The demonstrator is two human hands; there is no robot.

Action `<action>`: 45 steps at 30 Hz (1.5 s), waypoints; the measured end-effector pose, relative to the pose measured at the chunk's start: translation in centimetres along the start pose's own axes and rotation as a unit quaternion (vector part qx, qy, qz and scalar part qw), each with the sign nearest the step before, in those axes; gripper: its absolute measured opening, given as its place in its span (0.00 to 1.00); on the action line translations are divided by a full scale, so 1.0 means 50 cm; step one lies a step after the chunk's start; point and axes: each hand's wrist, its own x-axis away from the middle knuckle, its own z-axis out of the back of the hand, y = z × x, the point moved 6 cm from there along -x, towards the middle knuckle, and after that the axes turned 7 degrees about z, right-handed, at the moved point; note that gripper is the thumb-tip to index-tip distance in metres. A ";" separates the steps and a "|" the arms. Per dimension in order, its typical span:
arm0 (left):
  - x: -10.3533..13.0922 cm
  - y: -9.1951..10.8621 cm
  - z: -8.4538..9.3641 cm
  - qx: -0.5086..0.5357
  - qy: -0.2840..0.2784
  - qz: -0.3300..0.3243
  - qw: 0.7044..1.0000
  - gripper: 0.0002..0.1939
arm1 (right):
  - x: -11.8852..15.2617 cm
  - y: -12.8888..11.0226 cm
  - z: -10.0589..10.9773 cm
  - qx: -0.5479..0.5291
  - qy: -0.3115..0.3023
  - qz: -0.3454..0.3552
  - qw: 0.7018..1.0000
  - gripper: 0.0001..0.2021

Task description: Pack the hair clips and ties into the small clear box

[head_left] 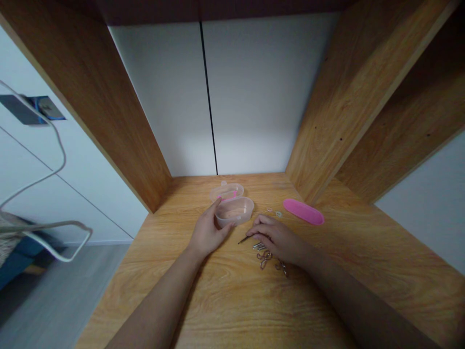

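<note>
If squeezed unevenly, liable to tip: clear box, open on wooden desktop, clasped by left hand; liable to slip from too loose a pinch: slim dark piece, held in right hand; liable to scatter under brushing palm: metal pieces nearby

Hands at clear box and thin dark pin
</note>
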 end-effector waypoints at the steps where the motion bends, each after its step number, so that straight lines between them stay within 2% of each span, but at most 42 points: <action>1: 0.000 0.001 -0.001 0.001 -0.004 -0.002 1.000 0.42 | 0.000 -0.002 0.007 0.002 0.018 0.005 1.000 0.11; 10: 0.012 0.037 -0.003 -0.001 -0.024 -0.072 0.997 0.41 | 0.005 -0.019 0.073 0.067 0.215 0.025 0.974 0.10; 15: 0.021 0.063 -0.004 -0.019 -0.033 -0.123 0.992 0.41 | 0.009 -0.015 0.088 0.137 0.254 -0.028 0.957 0.03; 18: 0.025 0.074 -0.002 -0.032 -0.041 -0.141 0.989 0.40 | 0.011 0.001 0.081 0.151 0.231 -0.090 0.957 0.07; 21: 0.028 0.082 0.000 -0.033 -0.055 -0.159 0.985 0.38 | 0.013 0.015 0.063 0.162 0.187 -0.114 0.962 0.09; 24: 0.030 0.086 0.000 -0.035 -0.063 -0.169 0.983 0.38 | 0.014 0.024 0.051 0.179 0.158 -0.114 0.965 0.10; 28: 0.027 0.079 -0.002 -0.041 -0.058 -0.155 0.985 0.39 | 0.010 0.019 0.052 0.179 0.150 -0.098 0.967 0.10; 32: 0.021 0.059 -0.004 -0.043 -0.029 -0.110 0.993 0.41 | 0.006 0.005 0.077 0.123 0.191 -0.055 0.972 0.09; 34: 0.017 0.049 -0.003 -0.043 -0.013 -0.088 0.995 0.41 | 0.008 0.006 0.090 0.096 0.190 -0.041 0.976 0.08; 35: 0.016 0.045 -0.002 -0.043 -0.006 -0.079 0.996 0.41 | 0.008 0.008 0.092 0.089 0.164 -0.031 0.982 0.07; 38: 0.011 0.030 0.003 -0.049 0.014 -0.044 0.998 0.41 | 0.012 0.013 0.083 0.083 0.030 0.008 0.996 0.05; 40: 0.008 0.019 0.006 -0.054 0.025 -0.015 0.998 0.41 | 0.020 0.016 0.080 0.065 -0.029 0.023 0.997 0.04; 45: 0.004 0.006 0.008 -0.041 0.030 0.007 0.999 0.42 | 0.036 0.024 0.087 0.045 -0.052 0.004 0.998 0.09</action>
